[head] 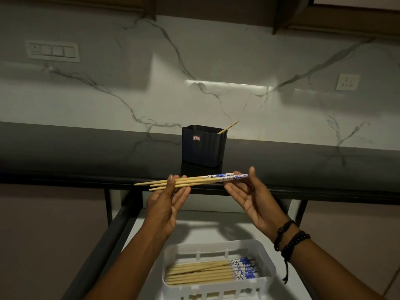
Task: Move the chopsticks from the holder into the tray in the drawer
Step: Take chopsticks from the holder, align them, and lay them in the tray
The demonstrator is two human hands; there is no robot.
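Note:
Three wooden chopsticks point(201, 180) with blue-and-white patterned ends lie level between my hands, above the counter's front edge. My left hand point(167, 202) pinches them near their plain tips. My right hand point(249, 195) holds the patterned ends between thumb and fingers. Behind them the dark blue holder point(203, 148) stands on the counter with one chopstick point(228, 127) leaning out at its right corner. Below, in the open drawer, the white tray point(268, 265) holds several chopsticks point(207, 272) lying side by side, patterned ends to the right.
The dark countertop point(86, 156) runs across the view under a white marble backsplash. The drawer's dark frame point(112, 230) rises on the left. A switch plate point(53, 50) and a socket point(347, 81) are on the wall. Beaded bracelets circle my right wrist.

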